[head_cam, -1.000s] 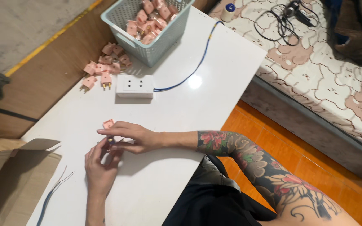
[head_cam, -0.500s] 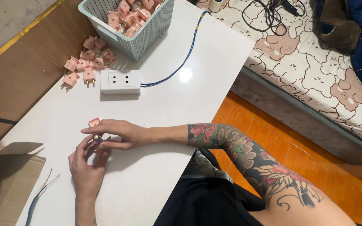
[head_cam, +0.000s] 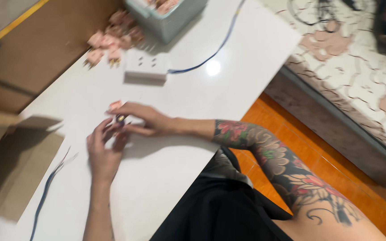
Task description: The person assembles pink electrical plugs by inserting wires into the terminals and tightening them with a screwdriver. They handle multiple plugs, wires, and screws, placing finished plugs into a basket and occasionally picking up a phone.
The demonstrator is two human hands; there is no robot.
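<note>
While blurred, both hands [head_cam: 121, 134] seemingly pinch a small part [head_cam: 120, 118].

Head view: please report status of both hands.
Left hand and right hand together pinch small dark part. Small pink plug beside right fingers. White table, nothing blocking.

A small dark, brass-tipped part [head_cam: 120, 118] sits pinched between the fingertips of both hands above the white tabletop; a small pink plastic plug piece [head_cam: 115, 105] lies just beside it.

Everything I see is smeared by motion blur; an overhead lamp glares off the white tabletop [head_cam: 179, 89], with soft shadows under my hands.
</note>
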